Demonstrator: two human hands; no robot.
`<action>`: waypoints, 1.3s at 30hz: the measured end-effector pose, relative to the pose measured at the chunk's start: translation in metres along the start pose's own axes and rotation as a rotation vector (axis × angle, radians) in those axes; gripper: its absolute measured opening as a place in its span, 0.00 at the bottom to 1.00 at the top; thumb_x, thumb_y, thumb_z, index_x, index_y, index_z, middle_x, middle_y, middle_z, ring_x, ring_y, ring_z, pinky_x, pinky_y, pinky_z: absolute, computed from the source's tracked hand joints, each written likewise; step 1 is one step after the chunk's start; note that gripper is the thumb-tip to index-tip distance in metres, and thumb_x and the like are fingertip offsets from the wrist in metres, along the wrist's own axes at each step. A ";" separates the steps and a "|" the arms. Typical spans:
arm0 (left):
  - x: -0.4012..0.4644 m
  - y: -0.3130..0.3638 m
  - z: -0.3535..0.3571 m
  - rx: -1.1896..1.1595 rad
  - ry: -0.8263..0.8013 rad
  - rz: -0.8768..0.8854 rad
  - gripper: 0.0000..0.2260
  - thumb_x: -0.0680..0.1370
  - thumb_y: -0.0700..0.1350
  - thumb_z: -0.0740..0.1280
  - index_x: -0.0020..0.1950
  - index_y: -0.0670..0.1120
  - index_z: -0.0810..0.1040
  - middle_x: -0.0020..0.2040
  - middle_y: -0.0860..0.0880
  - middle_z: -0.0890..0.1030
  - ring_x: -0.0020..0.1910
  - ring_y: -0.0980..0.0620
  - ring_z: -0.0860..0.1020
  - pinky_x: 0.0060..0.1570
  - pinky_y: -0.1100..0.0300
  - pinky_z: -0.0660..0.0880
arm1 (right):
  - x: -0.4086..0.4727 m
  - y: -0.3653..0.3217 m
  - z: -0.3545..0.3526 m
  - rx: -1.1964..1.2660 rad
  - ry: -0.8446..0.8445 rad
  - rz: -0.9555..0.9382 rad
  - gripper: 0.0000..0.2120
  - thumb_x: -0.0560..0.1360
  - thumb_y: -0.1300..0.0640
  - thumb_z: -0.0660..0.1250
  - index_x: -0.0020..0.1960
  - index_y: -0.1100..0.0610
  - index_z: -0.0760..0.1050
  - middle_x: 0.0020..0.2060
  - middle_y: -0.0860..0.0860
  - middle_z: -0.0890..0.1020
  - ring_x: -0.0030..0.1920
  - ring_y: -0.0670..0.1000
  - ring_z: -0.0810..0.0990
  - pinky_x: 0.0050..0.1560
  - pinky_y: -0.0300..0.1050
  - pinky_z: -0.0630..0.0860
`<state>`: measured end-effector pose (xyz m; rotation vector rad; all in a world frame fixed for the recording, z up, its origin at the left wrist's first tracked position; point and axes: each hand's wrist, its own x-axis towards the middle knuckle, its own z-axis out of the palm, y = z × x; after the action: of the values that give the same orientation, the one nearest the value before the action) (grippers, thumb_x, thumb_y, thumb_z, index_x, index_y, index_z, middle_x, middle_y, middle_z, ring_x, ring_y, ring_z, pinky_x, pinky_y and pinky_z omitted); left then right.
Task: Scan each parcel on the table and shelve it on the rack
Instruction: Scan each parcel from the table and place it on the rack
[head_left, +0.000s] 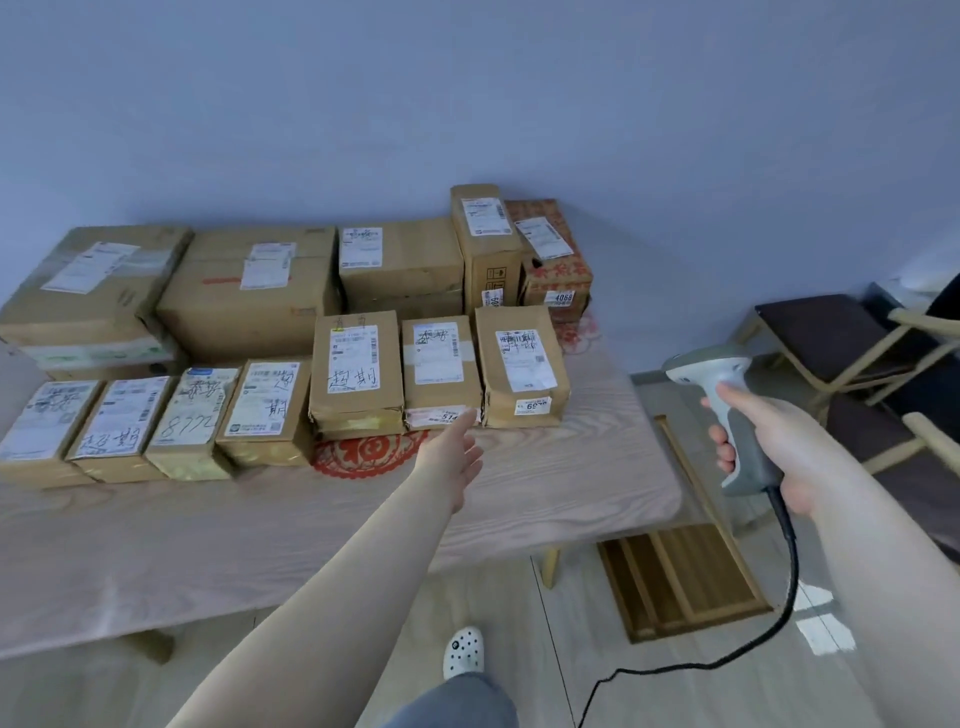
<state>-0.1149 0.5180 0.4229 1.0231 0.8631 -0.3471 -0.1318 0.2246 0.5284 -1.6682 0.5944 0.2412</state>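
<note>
Several brown cardboard parcels with white shipping labels cover the far half of the wooden table (519, 499). My left hand (454, 457) reaches forward with fingers straight, its fingertips at the front edge of a small parcel (440, 369) in the front row. To the right of that stands another small parcel (522, 364). My right hand (769, 441) grips a grey and white barcode scanner (724, 410) by its handle, held in the air to the right of the table, its head facing the parcels. The rack is not in view.
Larger boxes (249, 291) stand at the back against the wall. A red paper cutout (363, 452) lies on the table. The scanner's black cable (779, 613) trails to the floor. A wooden frame (680, 582) lies beside the table, chairs (831, 338) stand at right.
</note>
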 end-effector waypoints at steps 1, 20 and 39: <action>0.010 0.005 0.013 -0.010 0.007 -0.034 0.21 0.74 0.53 0.75 0.61 0.44 0.76 0.55 0.46 0.79 0.57 0.48 0.80 0.61 0.54 0.78 | 0.009 -0.005 0.000 0.007 -0.010 0.006 0.17 0.78 0.44 0.66 0.57 0.57 0.78 0.34 0.53 0.76 0.31 0.52 0.72 0.39 0.48 0.71; 0.114 -0.004 0.103 -0.165 0.184 -0.156 0.19 0.74 0.45 0.76 0.59 0.38 0.74 0.51 0.43 0.82 0.36 0.45 0.84 0.40 0.52 0.83 | 0.113 -0.038 0.041 -0.038 -0.262 0.130 0.17 0.79 0.48 0.64 0.59 0.60 0.78 0.30 0.52 0.76 0.28 0.49 0.71 0.34 0.44 0.71; 0.064 -0.064 0.117 0.319 0.251 0.011 0.23 0.74 0.45 0.76 0.65 0.43 0.73 0.52 0.45 0.83 0.43 0.46 0.81 0.49 0.46 0.80 | 0.137 -0.021 -0.005 -0.143 -0.557 0.149 0.17 0.79 0.47 0.65 0.59 0.59 0.78 0.32 0.53 0.76 0.29 0.50 0.72 0.34 0.44 0.74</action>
<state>-0.0603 0.3940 0.3630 1.3881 1.0483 -0.3584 -0.0069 0.1881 0.4815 -1.5960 0.2817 0.8412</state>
